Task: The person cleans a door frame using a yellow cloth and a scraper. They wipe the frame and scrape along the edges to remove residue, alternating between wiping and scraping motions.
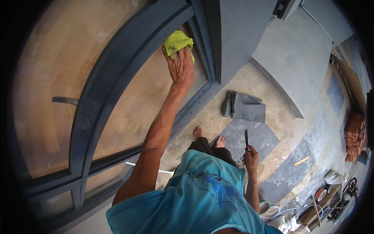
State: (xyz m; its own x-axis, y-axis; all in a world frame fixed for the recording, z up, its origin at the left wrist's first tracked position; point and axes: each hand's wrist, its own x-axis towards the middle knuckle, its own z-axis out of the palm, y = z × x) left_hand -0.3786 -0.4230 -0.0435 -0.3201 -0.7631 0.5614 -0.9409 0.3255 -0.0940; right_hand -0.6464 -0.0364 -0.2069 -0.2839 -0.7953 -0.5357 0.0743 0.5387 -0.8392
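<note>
My left hand (181, 69) is stretched out and presses a yellow-green cloth (177, 42) against the glass pane (132, 101) of a dark-grey framed door or window. The cloth is bunched under the fingers, near the frame's upper right side. Down by my right side, my right hand (251, 156) is closed round the handle of a knife-like tool (246, 138). Its narrow dark blade points away from me and touches nothing. Most of the handle is hidden in the fist.
Dark rubber boots (249, 107) lie on the floor beyond my bare feet. A grey wall (288, 66) stands ahead. Stacked reddish bricks (354, 136), a small wooden strip (301, 160) and a clutter of hoses and containers (292, 218) are on the right. A handle (64, 100) juts out on the left.
</note>
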